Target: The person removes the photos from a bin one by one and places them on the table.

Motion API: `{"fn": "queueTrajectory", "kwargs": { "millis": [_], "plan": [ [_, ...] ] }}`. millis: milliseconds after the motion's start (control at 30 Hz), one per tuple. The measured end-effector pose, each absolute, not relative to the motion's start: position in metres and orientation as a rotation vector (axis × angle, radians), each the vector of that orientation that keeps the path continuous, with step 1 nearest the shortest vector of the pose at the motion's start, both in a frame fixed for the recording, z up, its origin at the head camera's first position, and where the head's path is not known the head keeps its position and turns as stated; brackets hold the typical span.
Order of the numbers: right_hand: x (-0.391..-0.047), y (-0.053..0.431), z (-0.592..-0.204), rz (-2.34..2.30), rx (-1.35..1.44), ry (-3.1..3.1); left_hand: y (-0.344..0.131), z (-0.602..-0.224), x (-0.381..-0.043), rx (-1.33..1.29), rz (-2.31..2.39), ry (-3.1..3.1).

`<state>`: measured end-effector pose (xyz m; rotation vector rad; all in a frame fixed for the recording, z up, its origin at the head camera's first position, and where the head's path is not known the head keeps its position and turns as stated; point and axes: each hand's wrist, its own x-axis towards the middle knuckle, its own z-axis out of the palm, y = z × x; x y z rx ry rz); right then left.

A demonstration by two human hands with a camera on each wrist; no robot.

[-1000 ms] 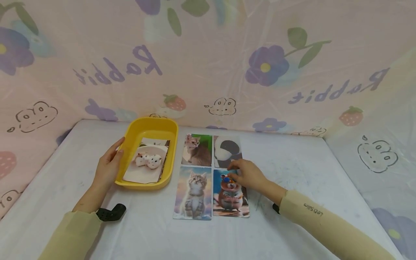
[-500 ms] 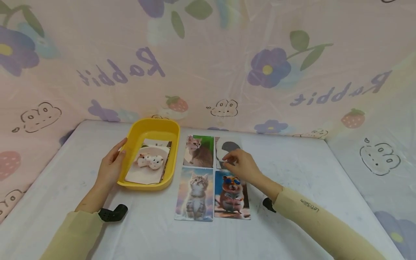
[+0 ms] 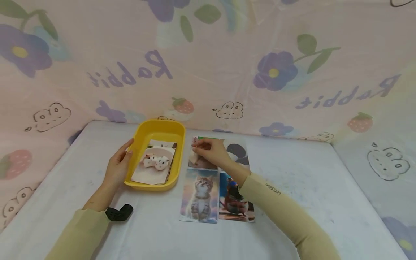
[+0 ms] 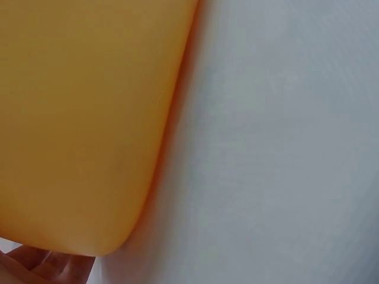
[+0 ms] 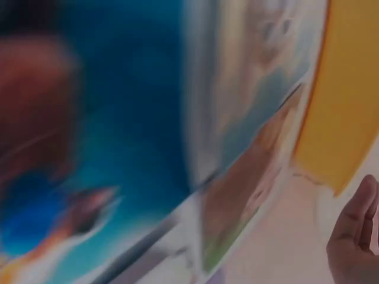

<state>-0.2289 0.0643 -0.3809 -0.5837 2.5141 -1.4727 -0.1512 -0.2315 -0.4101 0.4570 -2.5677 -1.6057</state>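
My left hand (image 3: 118,168) grips the left rim of a yellow plastic tray (image 3: 180,153); in the left wrist view its fingers (image 4: 56,266) show below the tray's outer wall (image 4: 89,136). Inside lie several stacked picture cards, topped by one with two white spotted figures (image 3: 152,173). My right hand (image 3: 212,151) hovers over the upper left card, a cat on green (image 3: 191,161), fingers loosely bent with nothing seen between them. Below it is a kitten card (image 3: 199,196). On the right are a black-and-white picture card (image 3: 238,153) and a hamster card (image 3: 237,207), partly hidden by my right forearm.
A white-covered table (image 3: 292,173) carries the tray and cards. Behind it hangs a pink patterned curtain (image 3: 208,72), which also closes off both sides. A black wrist device (image 3: 120,213) sits on the left wrist.
My right hand has moved left and away, from the hamster card past the black-and-white card to the upper cat card. My left hand stays on the tray. The view has shifted slightly.
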Motion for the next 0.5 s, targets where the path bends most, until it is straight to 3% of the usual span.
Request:
{"fn": "queueTrajectory", "kwargs": {
  "millis": [500],
  "plan": [
    [-0.246,-0.012,-0.371,-1.366,-0.618,2.495,-0.231,-0.408,-0.152,0.488,-1.616,-2.564]
  ]
}}
